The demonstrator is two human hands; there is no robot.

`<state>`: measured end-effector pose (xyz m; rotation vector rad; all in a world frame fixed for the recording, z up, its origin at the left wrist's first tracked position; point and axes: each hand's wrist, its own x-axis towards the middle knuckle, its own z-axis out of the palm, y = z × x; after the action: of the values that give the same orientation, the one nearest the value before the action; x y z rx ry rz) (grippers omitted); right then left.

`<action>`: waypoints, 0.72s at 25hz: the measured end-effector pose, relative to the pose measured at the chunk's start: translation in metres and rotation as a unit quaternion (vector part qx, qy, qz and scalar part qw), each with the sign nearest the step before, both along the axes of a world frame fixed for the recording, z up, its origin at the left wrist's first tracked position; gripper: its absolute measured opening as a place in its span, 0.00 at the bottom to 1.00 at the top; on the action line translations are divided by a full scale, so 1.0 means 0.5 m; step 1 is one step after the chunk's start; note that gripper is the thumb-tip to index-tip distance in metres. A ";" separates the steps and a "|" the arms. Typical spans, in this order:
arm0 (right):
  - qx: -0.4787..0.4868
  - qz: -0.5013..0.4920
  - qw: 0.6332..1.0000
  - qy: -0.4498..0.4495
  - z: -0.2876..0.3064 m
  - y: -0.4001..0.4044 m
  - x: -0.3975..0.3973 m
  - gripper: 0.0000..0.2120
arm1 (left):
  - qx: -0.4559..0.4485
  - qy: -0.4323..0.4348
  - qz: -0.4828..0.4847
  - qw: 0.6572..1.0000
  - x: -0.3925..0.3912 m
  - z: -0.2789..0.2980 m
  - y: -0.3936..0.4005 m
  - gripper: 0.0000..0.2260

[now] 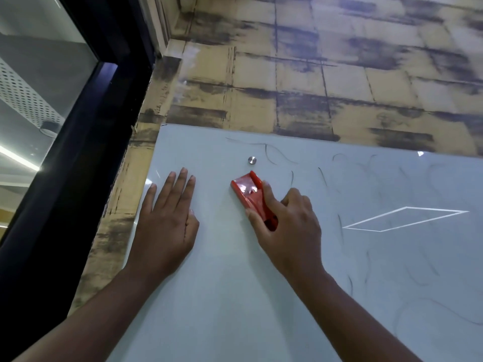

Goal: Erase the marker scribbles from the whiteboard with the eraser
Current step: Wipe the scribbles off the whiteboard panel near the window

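A pale glass whiteboard [235,296] fills the lower right of the head view. My right hand [290,226] grips a red eraser [248,192] and presses it flat on the board, just below a round metal mounting stud [252,160]. My left hand [167,220] lies flat on the board to the left, fingers spread and holding nothing. Thin black marker scribbles [269,152] run along the board's top edge, and more faint curved scribbles cover the right side. The area under and between my hands looks clean.
The board hangs on a tan wall [313,87] with dark smudged block patterns. A black window frame [86,152] with glass stands at the left. A bright quadrilateral light reflection [405,218] shows on the board at the right.
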<state>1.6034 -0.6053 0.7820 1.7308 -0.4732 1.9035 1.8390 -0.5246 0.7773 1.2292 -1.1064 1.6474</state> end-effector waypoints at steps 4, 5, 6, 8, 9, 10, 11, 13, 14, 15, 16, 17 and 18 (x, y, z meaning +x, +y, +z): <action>0.040 -0.019 0.998 -0.042 0.004 -0.049 -0.080 0.29 | -0.012 0.002 0.001 1.000 -0.005 0.001 0.000 0.29; 0.061 -0.012 0.997 -0.052 0.025 -0.050 -0.091 0.30 | -0.021 0.008 0.004 1.000 -0.010 0.004 0.000 0.29; 0.077 -0.006 0.995 -0.057 0.049 -0.046 -0.092 0.31 | -0.031 0.015 0.009 0.999 -0.017 0.010 0.000 0.29; 0.093 0.006 0.994 -0.057 0.100 -0.029 -0.076 0.31 | -0.041 0.019 0.016 0.999 -0.045 0.037 -0.006 0.29; 0.097 0.013 0.994 -0.055 0.125 -0.018 -0.063 0.31 | -0.037 0.014 0.017 0.999 -0.065 0.055 -0.014 0.30; 0.099 0.020 0.994 -0.052 0.147 -0.009 -0.050 0.31 | -0.031 0.008 0.016 0.999 -0.088 0.072 -0.027 0.30; 0.097 0.023 0.994 -0.047 0.166 0.001 -0.038 0.30 | -0.024 0.005 0.017 1.000 -0.110 0.086 -0.042 0.31; 0.088 0.012 0.996 -0.031 0.197 0.007 -0.026 0.30 | -0.019 0.015 0.016 1.000 -0.145 0.097 -0.075 0.31; 0.087 0.000 0.996 -0.020 0.209 0.005 -0.028 0.30 | -0.021 0.024 0.015 0.999 -0.153 0.095 -0.088 0.31; 0.088 -0.012 0.996 -0.007 0.219 0.004 -0.034 0.30 | -0.025 0.032 0.015 0.999 -0.155 0.091 -0.097 0.31; 0.090 -0.026 0.996 0.006 0.228 0.002 -0.042 0.30 | -0.029 0.036 0.016 0.999 -0.153 0.087 -0.101 0.30; 0.091 -0.041 0.995 0.020 0.235 0.001 -0.050 0.30 | -0.033 0.038 0.016 0.999 -0.149 0.084 -0.101 0.30; 0.096 -0.048 0.994 0.035 0.244 -0.001 -0.060 0.29 | -0.035 0.037 0.016 0.999 -0.148 0.083 -0.100 0.30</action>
<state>1.5733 -0.6059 0.9039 1.8535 -0.7207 1.7724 1.7648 -0.5745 0.8187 1.2575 -0.9807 1.6367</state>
